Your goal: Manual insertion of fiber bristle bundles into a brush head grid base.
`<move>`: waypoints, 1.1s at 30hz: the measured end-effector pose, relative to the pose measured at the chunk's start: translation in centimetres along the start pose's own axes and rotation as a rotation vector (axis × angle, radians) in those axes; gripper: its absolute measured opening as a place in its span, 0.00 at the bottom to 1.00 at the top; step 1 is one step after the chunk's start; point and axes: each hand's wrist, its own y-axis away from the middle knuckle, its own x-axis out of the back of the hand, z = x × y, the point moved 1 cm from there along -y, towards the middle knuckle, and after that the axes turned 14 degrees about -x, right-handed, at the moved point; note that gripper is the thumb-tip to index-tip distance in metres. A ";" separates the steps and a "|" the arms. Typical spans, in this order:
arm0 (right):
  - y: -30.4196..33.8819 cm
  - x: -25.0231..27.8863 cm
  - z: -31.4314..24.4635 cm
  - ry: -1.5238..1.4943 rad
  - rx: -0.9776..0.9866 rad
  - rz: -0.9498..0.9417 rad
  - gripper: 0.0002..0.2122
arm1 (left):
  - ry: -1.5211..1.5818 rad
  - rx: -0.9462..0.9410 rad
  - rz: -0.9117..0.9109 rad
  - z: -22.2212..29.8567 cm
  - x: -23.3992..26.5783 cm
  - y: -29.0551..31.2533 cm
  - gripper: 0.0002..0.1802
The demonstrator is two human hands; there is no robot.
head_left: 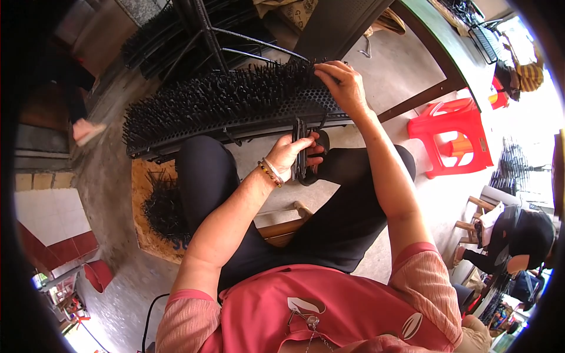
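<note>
A long black perforated rack (pixel 288 113) lies across in front of my knees. Thin black plastic-looking sticks (pixel 218 97) stand upright in most of its holes, while a strip along its near edge and right end shows bare holes. My left hand (pixel 285 154) is closed around a bundle of similar flat black sticks (pixel 301 147), held upright just below the rack's near edge. At the rack's far right end, my right hand (pixel 346 87) has its fingertips pinched together beside the last standing sticks. Whatever is between those fingertips is too small to make out.
Left of my knee, a cardboard box (pixel 140 197) holds a heap of loose black sticks (pixel 163 206). A red plastic stool (pixel 453 141) and a green-topped table (pixel 456 44) are at right. Another person (pixel 518 241) sits farther right; a person's foot (pixel 88 130) shows at left.
</note>
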 end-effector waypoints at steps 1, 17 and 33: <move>0.1 0.0 0.0 0.000 0.000 0.000 0.07 | 0.001 0.005 -0.001 0.0 -0.1 0.0 0.13; 0.3 1.4 -0.9 -0.082 -0.018 -0.011 0.07 | 0.091 -0.006 -0.087 0.8 -0.2 0.1 0.13; 3.5 1.0 -3.7 -0.364 -0.637 -0.647 0.11 | 0.158 -0.182 -0.093 1.4 -1.2 -0.3 0.14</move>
